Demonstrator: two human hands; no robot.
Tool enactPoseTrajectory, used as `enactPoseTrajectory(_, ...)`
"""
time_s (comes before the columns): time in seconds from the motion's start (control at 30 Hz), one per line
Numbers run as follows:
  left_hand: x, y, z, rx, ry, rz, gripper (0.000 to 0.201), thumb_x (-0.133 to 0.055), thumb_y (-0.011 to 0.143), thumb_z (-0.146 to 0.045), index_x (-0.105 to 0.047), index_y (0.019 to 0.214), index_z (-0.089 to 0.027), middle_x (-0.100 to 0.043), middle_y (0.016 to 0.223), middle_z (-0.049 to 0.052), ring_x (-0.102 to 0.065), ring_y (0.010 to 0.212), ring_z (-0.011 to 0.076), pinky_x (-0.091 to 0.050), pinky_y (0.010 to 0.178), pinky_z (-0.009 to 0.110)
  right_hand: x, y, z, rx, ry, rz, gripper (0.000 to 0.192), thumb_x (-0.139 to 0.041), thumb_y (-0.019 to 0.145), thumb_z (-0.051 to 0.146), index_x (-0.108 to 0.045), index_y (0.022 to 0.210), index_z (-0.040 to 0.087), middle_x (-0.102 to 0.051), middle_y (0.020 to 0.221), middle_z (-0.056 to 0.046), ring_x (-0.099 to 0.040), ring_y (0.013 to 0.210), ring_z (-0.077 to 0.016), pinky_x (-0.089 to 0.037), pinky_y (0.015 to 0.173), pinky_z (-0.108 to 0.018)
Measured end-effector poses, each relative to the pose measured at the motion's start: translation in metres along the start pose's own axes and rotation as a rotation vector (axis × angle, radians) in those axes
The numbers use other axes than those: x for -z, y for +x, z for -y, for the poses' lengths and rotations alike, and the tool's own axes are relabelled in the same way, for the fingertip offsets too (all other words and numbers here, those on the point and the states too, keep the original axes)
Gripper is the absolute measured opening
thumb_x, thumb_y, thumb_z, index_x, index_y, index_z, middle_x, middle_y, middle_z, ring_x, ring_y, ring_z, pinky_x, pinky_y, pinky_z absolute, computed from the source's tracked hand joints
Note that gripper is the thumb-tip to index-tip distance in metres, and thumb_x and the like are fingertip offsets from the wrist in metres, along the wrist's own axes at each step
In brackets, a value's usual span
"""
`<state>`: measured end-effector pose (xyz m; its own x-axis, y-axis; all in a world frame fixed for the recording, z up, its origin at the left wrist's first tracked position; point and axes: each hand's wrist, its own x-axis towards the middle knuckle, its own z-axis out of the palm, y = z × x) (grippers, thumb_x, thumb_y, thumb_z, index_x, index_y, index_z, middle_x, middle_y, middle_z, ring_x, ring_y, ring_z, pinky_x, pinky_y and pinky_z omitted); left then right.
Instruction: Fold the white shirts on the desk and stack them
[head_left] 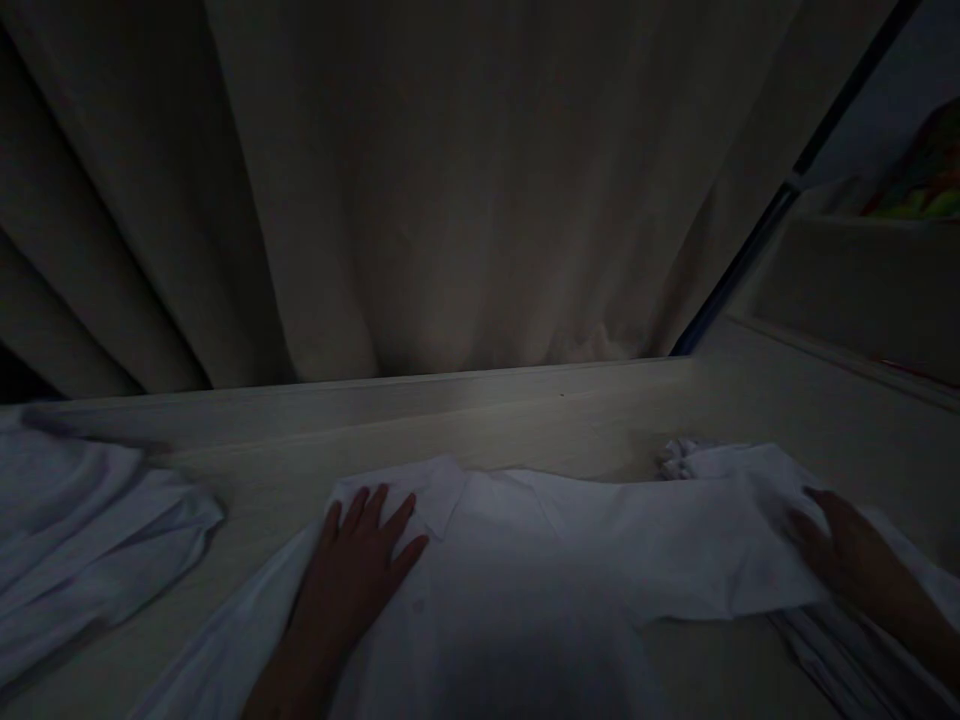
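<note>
White fabric, a shirt (525, 560), is spread flat across the pale wooden desk (285, 480) in dim light, with its collar (442, 490) pointing toward the far edge of the desk. The left hand (360, 560) is laid palm down on the shirt just beside the collar, fingers (375, 505) extended and slightly fanned; its grip is released, and the cloth is pressed rather than grasped. The right hand (840, 550) is placed on the shirt's sleeve (742, 500), which is folded across toward the right side of the desk; whether cloth is pinched between these fingers cannot be told, since the light is low and the fingertips are sunk in the folds. The cuff end of the sleeve (682, 458) is seen bunched near the far edge. A second heap of white cloth (82, 540) is located at the left of the desk, well apart from both hands. A raised wooden ledge (450, 385) is seen along the back of the desk, and a beige curtain (450, 180) is hung behind it in broad pleats. A shelf (862, 290) with coloured items, too blurred to identify, is visible at the upper right.
</note>
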<state>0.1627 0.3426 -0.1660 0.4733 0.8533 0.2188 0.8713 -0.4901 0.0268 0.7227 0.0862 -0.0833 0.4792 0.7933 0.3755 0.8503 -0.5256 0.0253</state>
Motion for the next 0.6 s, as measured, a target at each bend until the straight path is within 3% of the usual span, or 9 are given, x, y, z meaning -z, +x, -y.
enactPoseTrajectory(0.03,0.000,0.000,0.000,-0.002,-0.002,0.000,0.060,-0.030,0.082,-0.062,-0.040,0.132,-0.031,-0.043,0.142,0.014,-0.033,0.134,0.0338,-0.024,0.109,0.056,0.007,-0.005,0.029,0.013,-0.002,-0.040,0.058,-0.033,0.083,0.048,-0.041,0.128,0.012,-0.042,0.136,-0.023,-0.039,0.128,-0.0353,-0.035,0.107,-0.048)
enactPoseTrajectory(0.13,0.001,-0.001,0.000,0.004,-0.010,0.011,0.060,-0.029,0.083,-0.062,-0.039,0.133,-0.030,-0.041,0.143,0.014,-0.031,0.135,0.0335,-0.023,0.110,0.056,0.012,-0.038,0.114,0.309,0.067,0.020,0.058,-0.034,0.085,0.048,-0.034,0.135,0.019,-0.033,0.146,-0.014,-0.032,0.132,-0.0314,-0.033,0.108,-0.053)
enactPoseTrajectory(0.23,0.002,-0.002,0.000,0.011,-0.030,0.020,0.060,-0.029,0.083,-0.061,-0.039,0.133,-0.030,-0.041,0.143,0.014,-0.031,0.135,0.0339,-0.023,0.110,0.057,-0.009,-0.079,0.161,0.446,0.059,0.173,0.060,-0.040,0.085,0.049,-0.029,0.140,0.030,-0.026,0.149,-0.005,-0.031,0.133,-0.0282,-0.037,0.105,-0.051)
enactPoseTrajectory(0.33,-0.002,-0.005,0.001,0.018,-0.056,0.005,0.059,-0.030,0.083,-0.061,-0.039,0.133,-0.031,-0.040,0.144,0.014,-0.031,0.135,0.0336,-0.022,0.110,0.057,-0.037,-0.105,0.161,0.430,0.064,0.247,0.062,-0.039,0.086,0.050,-0.024,0.141,0.026,-0.027,0.148,-0.005,-0.033,0.132,-0.0275,-0.039,0.104,-0.052)
enactPoseTrajectory(0.47,-0.005,-0.006,-0.001,0.027,-0.087,-0.026,0.059,-0.029,0.084,-0.060,-0.036,0.135,-0.032,-0.040,0.144,0.014,-0.029,0.136,0.0324,-0.022,0.111,0.057,-0.062,-0.108,0.141,0.455,0.149,0.283,0.063,-0.042,0.084,0.051,-0.031,0.139,0.023,-0.032,0.145,-0.006,-0.031,0.132,-0.0283,-0.037,0.104,-0.052)
enactPoseTrajectory(0.6,0.021,-0.011,-0.008,0.038,-0.104,-0.017,0.054,-0.031,0.087,-0.051,-0.037,0.135,-0.027,-0.038,0.145,0.014,-0.026,0.136,0.0322,-0.025,0.111,0.056,-0.067,-0.100,0.139,0.468,0.230,0.282,0.055,-0.043,0.081,0.052,-0.048,0.129,0.025,-0.036,0.142,-0.008,-0.033,0.130,-0.0303,-0.036,0.103,-0.055)
